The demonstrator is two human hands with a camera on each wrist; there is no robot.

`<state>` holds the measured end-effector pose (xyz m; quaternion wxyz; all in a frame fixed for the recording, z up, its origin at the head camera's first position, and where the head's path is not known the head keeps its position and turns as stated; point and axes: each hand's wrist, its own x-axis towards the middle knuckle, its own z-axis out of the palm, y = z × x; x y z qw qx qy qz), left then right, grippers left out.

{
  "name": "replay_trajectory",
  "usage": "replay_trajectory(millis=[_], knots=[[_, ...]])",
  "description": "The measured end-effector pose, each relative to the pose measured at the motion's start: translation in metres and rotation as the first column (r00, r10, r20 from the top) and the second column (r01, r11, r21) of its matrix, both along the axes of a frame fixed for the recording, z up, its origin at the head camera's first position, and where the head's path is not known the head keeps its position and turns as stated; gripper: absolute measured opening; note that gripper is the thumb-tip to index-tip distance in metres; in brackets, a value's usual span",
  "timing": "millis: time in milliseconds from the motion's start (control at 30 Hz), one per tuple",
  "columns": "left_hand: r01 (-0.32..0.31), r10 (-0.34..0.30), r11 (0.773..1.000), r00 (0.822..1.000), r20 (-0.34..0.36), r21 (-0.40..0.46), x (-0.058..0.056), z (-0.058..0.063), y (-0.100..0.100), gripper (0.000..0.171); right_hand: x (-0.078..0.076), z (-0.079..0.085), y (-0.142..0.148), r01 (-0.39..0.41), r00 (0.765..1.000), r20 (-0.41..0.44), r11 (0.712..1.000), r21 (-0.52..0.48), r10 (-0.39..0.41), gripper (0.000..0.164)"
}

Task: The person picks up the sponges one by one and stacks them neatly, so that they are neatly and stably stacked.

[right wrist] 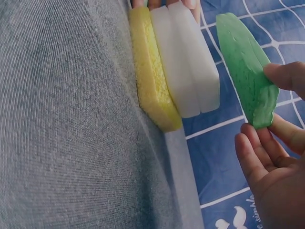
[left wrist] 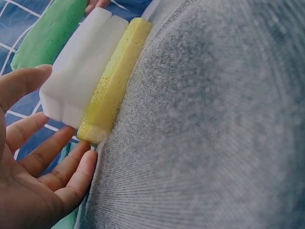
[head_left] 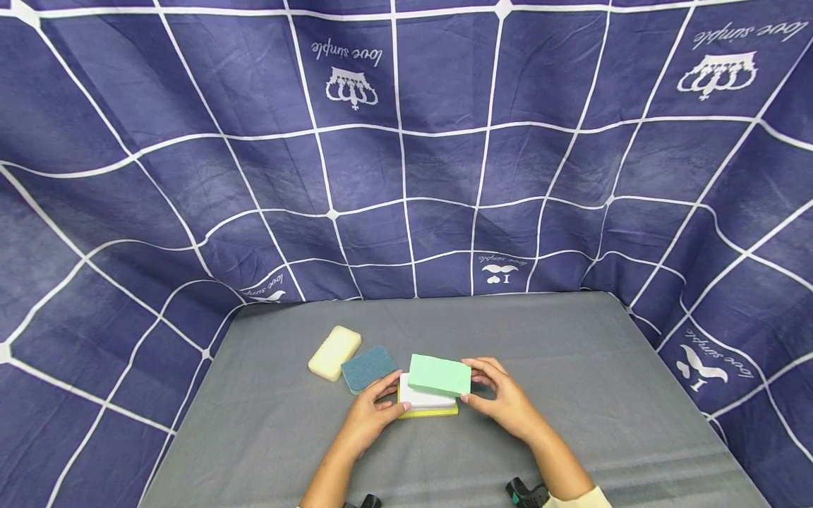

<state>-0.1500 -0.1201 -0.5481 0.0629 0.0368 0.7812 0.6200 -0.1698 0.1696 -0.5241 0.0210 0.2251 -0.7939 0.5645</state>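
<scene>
My right hand (head_left: pixel 504 402) holds a pale green sponge (head_left: pixel 440 375) by its right end, thumb on one side and fingers on the other. The green sponge is tilted and stands apart from the stack below it, as the right wrist view shows by a gap. That stack has two white sponges (right wrist: pixel 188 62) on top of a yellow sponge (right wrist: pixel 150 71), which lies on the table. With relaxed, fairly straight fingers, my left hand (head_left: pixel 370 413) touches the stack's left end. Its thumb (left wrist: pixel 35 78) rests by the upper edge of the white sponges.
Left of the stack lies a dark teal scouring sponge (head_left: pixel 369 368), with a cream sponge (head_left: pixel 334 353) beyond it. The grey cloth-covered table (head_left: pixel 267 423) ends at a blue curtain (head_left: pixel 444 176) with white grid lines at the back and sides.
</scene>
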Motion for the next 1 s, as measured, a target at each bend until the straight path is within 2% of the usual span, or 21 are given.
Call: replay_trajectory(millis=[233, 367, 633, 1000], knots=[[0.010, -0.010, 1.000, 1.000, 0.001, -0.002, 0.001, 0.001, 0.000, 0.071, 0.001, -0.003, -0.006, -0.062, 0.997, -0.056, 0.998, -0.008, 0.061, 0.058], [0.009, -0.009, 1.000, 1.000, -0.003, 0.000, 0.001, 0.001, -0.001, 0.071, 0.001, -0.003, -0.010, -0.082, 0.996, -0.047, 0.997, 0.008, 0.082, 0.058], [-0.003, 0.003, 1.000, 1.000, 0.000, 0.030, 0.002, 0.003, 0.000, 0.072, 0.000, -0.005, -0.014, -0.098, 0.994, -0.037, 0.995, 0.015, 0.099, 0.058], [0.009, -0.009, 1.000, 1.000, 0.002, 0.021, 0.001, 0.001, -0.001, 0.073, -0.002, -0.006, -0.016, -0.094, 0.995, -0.031, 0.996, -0.001, 0.094, 0.059]])
